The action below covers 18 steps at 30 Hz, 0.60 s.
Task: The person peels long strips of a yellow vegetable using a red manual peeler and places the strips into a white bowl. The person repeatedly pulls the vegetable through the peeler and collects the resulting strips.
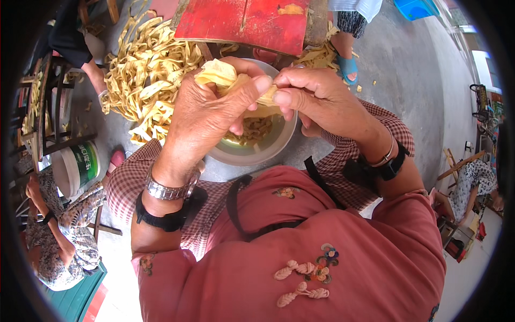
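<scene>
My left hand (217,100) grips a folded pale yellow strip (217,73), its loose folds standing up between thumb and fingers. Thumb and fingertips of my right hand (314,94) pinch the strip's other end, close beside my left thumb. What the strip is made of, I cannot tell; it looks like thin bean-curd sheet. Below both hands a whitish basin (281,145) holds small yellowish-brown pieces (253,131), some in liquid. Beyond my left hand lies a large heap of long yellow strips (151,68). Parts of the fingers are hidden behind the strip.
A worn red board (241,24) on wood stands just ahead. White bucket (66,173) and dark wooden frame (60,104) are at the left. One person's sandalled foot (348,68) is ahead right; another person in patterned clothes (76,229) sits left. More yellow strips (320,56) lie by the board.
</scene>
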Motion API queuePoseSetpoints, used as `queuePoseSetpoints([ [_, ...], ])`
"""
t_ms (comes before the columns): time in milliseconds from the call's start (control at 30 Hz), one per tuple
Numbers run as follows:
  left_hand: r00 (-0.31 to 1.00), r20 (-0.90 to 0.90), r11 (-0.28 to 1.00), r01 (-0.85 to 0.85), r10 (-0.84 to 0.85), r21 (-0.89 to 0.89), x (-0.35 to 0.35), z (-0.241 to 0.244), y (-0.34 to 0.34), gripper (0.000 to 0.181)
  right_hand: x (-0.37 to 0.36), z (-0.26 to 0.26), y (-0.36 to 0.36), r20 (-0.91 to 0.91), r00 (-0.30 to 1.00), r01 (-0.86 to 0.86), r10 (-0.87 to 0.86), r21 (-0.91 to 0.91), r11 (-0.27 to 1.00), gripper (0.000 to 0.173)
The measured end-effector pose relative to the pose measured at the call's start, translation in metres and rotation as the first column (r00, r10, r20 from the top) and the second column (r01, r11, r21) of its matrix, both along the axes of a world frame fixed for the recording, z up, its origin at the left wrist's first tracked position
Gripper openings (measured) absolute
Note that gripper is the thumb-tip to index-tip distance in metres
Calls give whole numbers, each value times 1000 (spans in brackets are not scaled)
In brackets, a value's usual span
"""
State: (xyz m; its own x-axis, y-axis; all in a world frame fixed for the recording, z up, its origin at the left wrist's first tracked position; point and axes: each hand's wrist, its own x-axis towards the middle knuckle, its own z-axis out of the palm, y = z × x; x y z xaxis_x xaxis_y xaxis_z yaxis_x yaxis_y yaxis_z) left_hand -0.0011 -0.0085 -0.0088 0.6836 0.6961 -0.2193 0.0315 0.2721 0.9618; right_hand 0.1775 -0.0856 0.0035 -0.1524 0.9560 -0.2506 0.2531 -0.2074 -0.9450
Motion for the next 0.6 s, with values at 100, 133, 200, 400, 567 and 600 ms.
queuePoseSetpoints([
  [100,1000,0,1000,3,-3,-23,-2,6,2,14,0,-1,0,-30,999,-41,42,23,999,24],
  [133,1000,-18,1000,-4,4,-7,-3,8,3,12,0,-2,-1,-42,997,-58,60,47,997,25],
  [200,996,76,999,-33,34,-19,-7,8,7,11,0,-5,-1,87,995,-57,41,190,980,28],
  [400,904,335,962,-234,268,-137,-23,9,25,10,22,-1,-1,125,992,-14,-21,271,963,31],
  [567,899,354,966,-252,256,-58,-10,19,33,7,30,11,10,147,981,59,-123,380,923,32],
  [600,898,370,969,-242,239,-39,-5,21,37,6,35,15,16,170,975,68,-146,397,915,33],
])
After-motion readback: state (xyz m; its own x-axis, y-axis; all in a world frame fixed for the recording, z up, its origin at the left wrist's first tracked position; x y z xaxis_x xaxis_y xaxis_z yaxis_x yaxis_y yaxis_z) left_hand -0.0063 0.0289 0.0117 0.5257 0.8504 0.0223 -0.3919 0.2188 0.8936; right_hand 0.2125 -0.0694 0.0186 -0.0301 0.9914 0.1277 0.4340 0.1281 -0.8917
